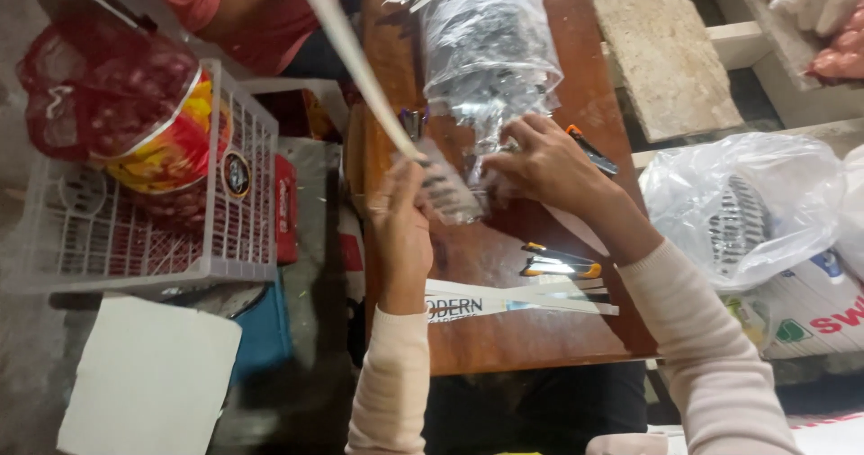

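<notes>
- Left hand point(402, 225): fingers closed round the lower end of a long white strip point(346, 50) that runs up and to the left out of view; thumb side also touching a small clear packet point(447, 189).
- Right hand point(544, 162): fingers curled down, pinched on the upper edge of the same small clear packet, just below a big clear bag point(490, 45) of dark small parts; can't tell if it also grips the big bag's neck.
- Small clear packet sits between the 2 hands, near the middle of the brown wooden table point(531, 338), w/ dark pieces inside; contents too blurred to tell.
- Big clear bag lies on the table's far part, touching the packet area.
- Black-and-yellow cutter point(560, 261) lies on the table near the right wrist, apart from both hands.
- Flat white card strips point(517, 297) lie just below the cutter, near the table's front edge.
- White wire basket point(135, 230) stands left of the table, holding a red mesh bag point(99, 86) and a red-and-yellow pack.
- White sheet point(148, 383) lies on the floor below the basket.
- 2nd clear plastic bag point(742, 203) sits right of the table, well apart from the hands.
- Another person in a red top point(256, 14) at top left.
</notes>
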